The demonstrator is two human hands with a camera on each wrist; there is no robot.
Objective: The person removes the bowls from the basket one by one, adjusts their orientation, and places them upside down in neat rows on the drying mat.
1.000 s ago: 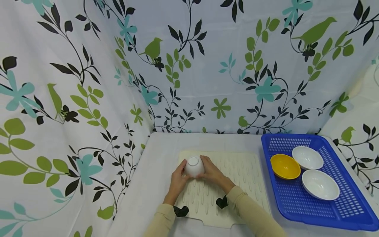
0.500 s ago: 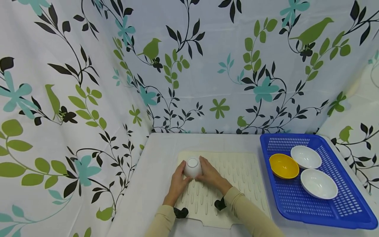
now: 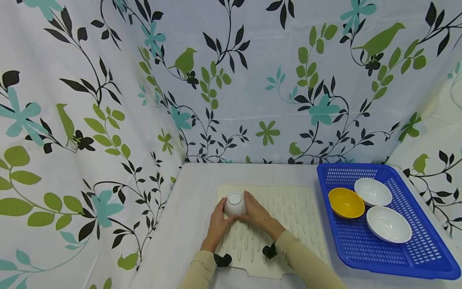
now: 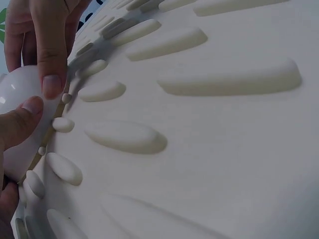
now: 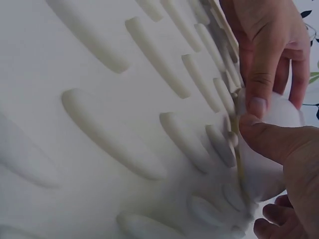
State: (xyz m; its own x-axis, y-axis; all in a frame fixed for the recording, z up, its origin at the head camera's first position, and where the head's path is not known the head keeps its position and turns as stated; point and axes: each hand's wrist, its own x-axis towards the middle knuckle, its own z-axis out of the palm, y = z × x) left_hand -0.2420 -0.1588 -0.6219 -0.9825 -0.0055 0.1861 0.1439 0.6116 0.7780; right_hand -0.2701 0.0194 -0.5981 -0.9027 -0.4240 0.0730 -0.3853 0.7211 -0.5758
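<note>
A small white bowl (image 3: pixel 235 204) stands upside down, foot ring up, at the left far part of a cream ridged draining board (image 3: pixel 288 224). My left hand (image 3: pixel 217 222) grips its left side and my right hand (image 3: pixel 259 212) its right side. Both thumbs meet at the near side of the bowl. In the left wrist view, the left thumb (image 4: pixel 25 117) presses on the white wall, with the right hand (image 4: pixel 50 35) opposite. The right wrist view has the rim of the bowl (image 5: pixel 269 174) right at the ridges. The fingers partly hide the bowl's sides.
To the right, a blue plastic basket (image 3: pixel 364 257) holds a yellow bowl (image 3: pixel 346 203) and two white bowls (image 3: pixel 389 224), all with their openings up. A white cloth (image 3: pixel 173 237) covers the table. Patterned curtains (image 3: pixel 231 80) hang behind and at both sides.
</note>
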